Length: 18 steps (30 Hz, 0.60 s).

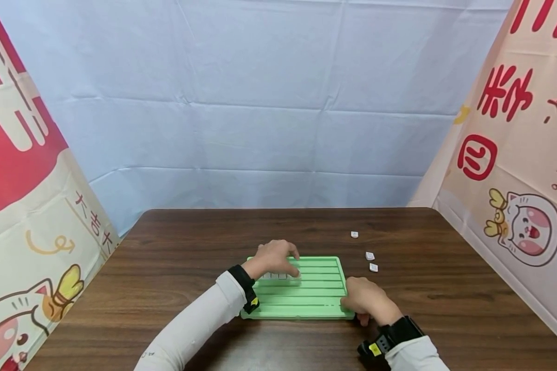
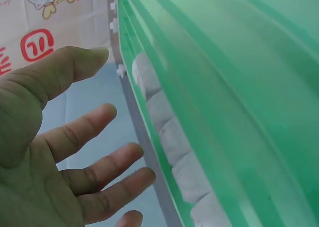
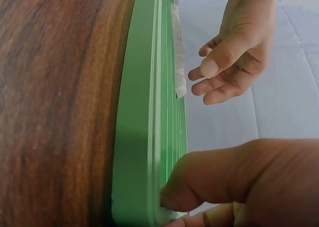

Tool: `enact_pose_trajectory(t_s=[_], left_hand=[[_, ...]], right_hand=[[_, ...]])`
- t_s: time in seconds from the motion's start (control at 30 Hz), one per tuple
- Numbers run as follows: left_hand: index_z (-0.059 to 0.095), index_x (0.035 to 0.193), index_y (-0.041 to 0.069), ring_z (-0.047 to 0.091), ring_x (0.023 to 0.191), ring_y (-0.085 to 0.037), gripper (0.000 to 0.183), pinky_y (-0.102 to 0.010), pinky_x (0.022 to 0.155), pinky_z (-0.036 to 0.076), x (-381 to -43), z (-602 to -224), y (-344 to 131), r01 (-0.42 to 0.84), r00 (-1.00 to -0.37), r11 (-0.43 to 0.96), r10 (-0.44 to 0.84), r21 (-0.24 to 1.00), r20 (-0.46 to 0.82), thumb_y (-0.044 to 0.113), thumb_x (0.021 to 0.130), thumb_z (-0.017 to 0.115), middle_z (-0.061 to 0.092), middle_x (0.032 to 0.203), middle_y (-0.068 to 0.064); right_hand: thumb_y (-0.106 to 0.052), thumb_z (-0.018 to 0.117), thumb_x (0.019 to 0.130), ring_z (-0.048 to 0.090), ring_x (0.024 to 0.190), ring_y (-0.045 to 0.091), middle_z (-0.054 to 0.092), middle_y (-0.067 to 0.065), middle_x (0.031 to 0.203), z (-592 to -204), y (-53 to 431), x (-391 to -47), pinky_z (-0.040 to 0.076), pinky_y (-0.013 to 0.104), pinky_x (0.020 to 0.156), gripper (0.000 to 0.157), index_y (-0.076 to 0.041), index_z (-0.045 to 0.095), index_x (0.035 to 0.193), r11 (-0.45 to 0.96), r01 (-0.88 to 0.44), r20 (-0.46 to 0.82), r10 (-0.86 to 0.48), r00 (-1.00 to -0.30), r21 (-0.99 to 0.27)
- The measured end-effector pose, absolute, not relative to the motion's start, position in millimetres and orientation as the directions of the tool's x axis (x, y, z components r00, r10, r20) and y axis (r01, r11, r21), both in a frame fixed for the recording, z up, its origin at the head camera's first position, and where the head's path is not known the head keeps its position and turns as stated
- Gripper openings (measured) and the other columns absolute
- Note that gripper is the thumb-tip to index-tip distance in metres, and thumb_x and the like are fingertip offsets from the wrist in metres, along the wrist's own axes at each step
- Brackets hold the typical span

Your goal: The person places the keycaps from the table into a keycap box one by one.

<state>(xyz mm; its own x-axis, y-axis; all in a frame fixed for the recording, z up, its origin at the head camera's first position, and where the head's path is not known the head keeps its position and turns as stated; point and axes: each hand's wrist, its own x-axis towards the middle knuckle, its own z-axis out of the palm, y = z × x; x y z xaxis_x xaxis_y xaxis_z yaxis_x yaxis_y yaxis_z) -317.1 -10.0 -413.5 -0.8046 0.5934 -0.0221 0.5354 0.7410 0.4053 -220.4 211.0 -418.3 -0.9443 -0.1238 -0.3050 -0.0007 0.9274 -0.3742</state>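
A light green ridged tray (image 1: 301,300) lies on the table, its grooves running left to right. Several small white tiles (image 2: 177,137) stand side by side in one groove toward its far side. Over that row is my left hand (image 1: 275,257), fingers spread and slightly bent, holding nothing; in the left wrist view (image 2: 75,157) they are apart from the tiles. My right hand (image 1: 369,300) grips the tray's near right corner, thumb pressed inside the rim and the other fingers outside. In the right wrist view those other fingers are partly hidden.
Three loose white tiles lie on the dark wooden table (image 1: 190,247) beyond the tray's right side: a far one (image 1: 355,234), a middle one (image 1: 370,256) and a nearer one (image 1: 373,268). A pale blue cloth (image 1: 260,134) hangs behind the table, with printed cloths at both sides.
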Motion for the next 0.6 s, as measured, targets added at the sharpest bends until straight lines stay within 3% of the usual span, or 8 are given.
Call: enact_pose_trajectory(t_s=[0.13,0.4,0.6], left_hand=[[0.068,0.109,0.019,0.056,0.102,-0.021,0.039,-0.057,0.087,0.034,-317.3,-412.2,-12.1,0.533,-0.808,0.747,0.589,0.398,-0.023,0.037,0.076,0.076,0.06,0.116,0.005],[0.068,0.108,0.018,0.057,0.101,-0.023,0.038,-0.059,0.087,0.034,-315.1,-413.3,-14.1,0.514,-0.82,0.758,0.571,0.401,-0.029,0.035,0.075,0.078,0.06,0.116,0.003],[0.068,0.11,0.016,0.056,0.099,-0.022,0.039,-0.051,0.081,0.038,-314.6,-410.3,-20.3,0.511,-0.818,0.744,0.574,0.43,-0.022,0.034,0.076,0.076,0.06,0.115,0.003]], right_hand=[[-0.005,0.056,0.087,0.054,0.04,0.02,0.053,0.011,0.054,-417.3,211.3,-219.8,0.044,0.031,0.041,0.018,-0.006,0.055,0.069,0.926,0.003,-0.303,-0.121,-0.945,-0.379],[-0.005,0.056,0.086,0.054,0.04,0.02,0.053,0.011,0.056,-416.0,210.7,-219.8,0.043,0.031,0.041,0.017,-0.006,0.055,0.07,0.925,0.013,-0.314,-0.115,-0.942,-0.379],[-0.004,0.055,0.086,0.054,0.04,0.02,0.052,0.011,0.054,-415.6,210.1,-219.1,0.043,0.031,0.041,0.018,-0.005,0.056,0.068,0.922,0.011,-0.308,-0.118,-0.944,-0.386]])
